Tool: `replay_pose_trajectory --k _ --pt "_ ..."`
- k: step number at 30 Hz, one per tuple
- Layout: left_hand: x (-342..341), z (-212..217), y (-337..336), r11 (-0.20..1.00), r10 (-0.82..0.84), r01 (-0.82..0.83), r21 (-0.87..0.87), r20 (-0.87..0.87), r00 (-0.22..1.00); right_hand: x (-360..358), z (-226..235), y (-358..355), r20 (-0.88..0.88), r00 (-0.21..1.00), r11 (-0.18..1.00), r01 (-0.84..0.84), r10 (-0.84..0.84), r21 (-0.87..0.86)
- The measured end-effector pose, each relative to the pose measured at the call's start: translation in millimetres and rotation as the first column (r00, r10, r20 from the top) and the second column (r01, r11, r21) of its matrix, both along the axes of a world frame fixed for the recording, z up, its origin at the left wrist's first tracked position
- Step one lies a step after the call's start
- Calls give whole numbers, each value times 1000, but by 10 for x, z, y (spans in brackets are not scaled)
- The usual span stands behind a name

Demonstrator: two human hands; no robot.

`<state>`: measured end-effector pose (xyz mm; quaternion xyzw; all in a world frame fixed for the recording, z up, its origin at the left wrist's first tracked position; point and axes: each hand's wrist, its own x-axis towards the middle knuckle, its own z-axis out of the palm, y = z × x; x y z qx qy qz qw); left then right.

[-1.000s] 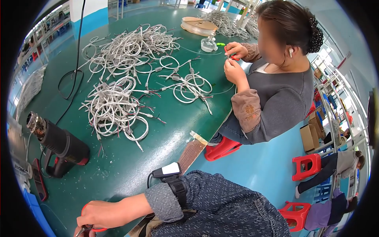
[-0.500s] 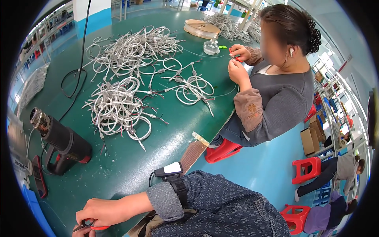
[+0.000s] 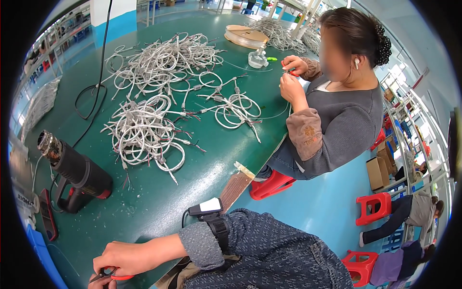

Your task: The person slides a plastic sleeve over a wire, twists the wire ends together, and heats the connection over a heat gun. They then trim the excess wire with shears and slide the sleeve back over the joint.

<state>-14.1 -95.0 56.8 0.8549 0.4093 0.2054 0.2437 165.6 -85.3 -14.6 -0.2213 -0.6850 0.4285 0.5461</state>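
At the lower left, my right hand [image 3: 126, 257] is closed on a pair of small scissors [image 3: 122, 278] with orange-red handles and dark blades. The blades point toward my left hand [image 3: 97, 283], which is mostly cut off by the lower edge. Its visible fingers are bent close to the blades; what they pinch is too small to make out. A thin clear strand [image 3: 62, 257] curves over the green table [image 3: 192, 178] near both hands. Beyond them stands a black heat gun [image 3: 79, 172], its scorched metal nozzle tilted up.
Bundles of white cables [image 3: 144, 127] cover the table's middle, with a larger heap [image 3: 168, 58] behind. A co-worker [image 3: 337, 111] sits at the right with red-handled scissors, near a clear bottle [image 3: 258, 59] and tubing spool [image 3: 245, 36]. A phone [image 3: 48, 214] and blue bin [image 3: 42, 253] lie left.
My hands and the scissors hold almost the same place. The co-worker's hands have shifted slightly, and people in the far right background have moved a little.
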Motion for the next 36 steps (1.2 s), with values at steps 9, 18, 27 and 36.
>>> replay_pose_trajectory --k 9,18,27,36 --pt "8 13 -13 1000 6 -6 -25 -4 1000 -1 7 -7 3 1000 1000 -7 7 2" --pt "16 19 -22 1000 -11 11 8 12 1000 5 26 -4 -22 1000 1000 -19 19 -4" --pt "36 3 -31 1000 23 -22 -16 73 997 34 54 2 -18 1000 1000 -8 8 -27" --pt "28 13 -38 998 20 -14 -56 96 995 19 3 43 -90 993 991 -83 74 -107"
